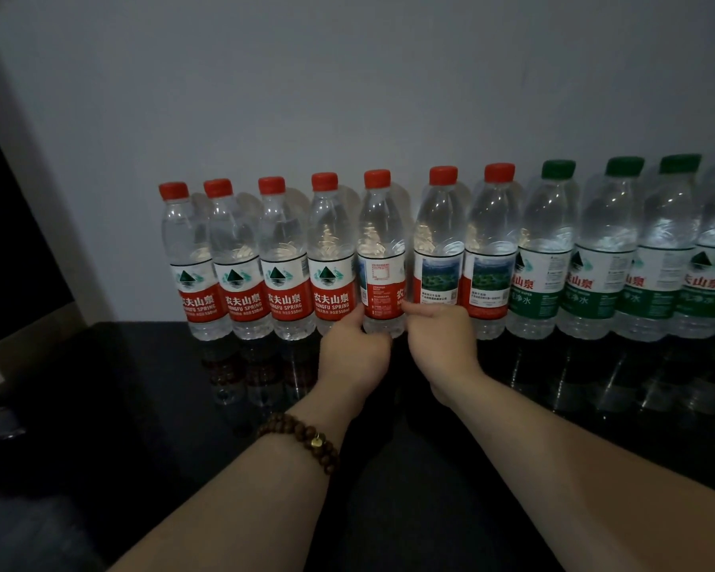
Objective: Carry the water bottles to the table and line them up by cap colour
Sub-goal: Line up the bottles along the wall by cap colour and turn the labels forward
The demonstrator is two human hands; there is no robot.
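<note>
- Beaded bracelet (pixel 306 441), lower centre; left hand (pixel 353 348) curls round a red-capped bottle (pixel 382 258) mid-frame on the black table (pixel 141 386).
- Right hand (pixel 442 336) touches it; grip unclear.
- Probably closing the gap beside it.

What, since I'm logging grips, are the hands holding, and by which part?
Left hand grips the fifth red-capped bottle near its base; right hand covers the sixth bottle low, grip unclear.
</note>
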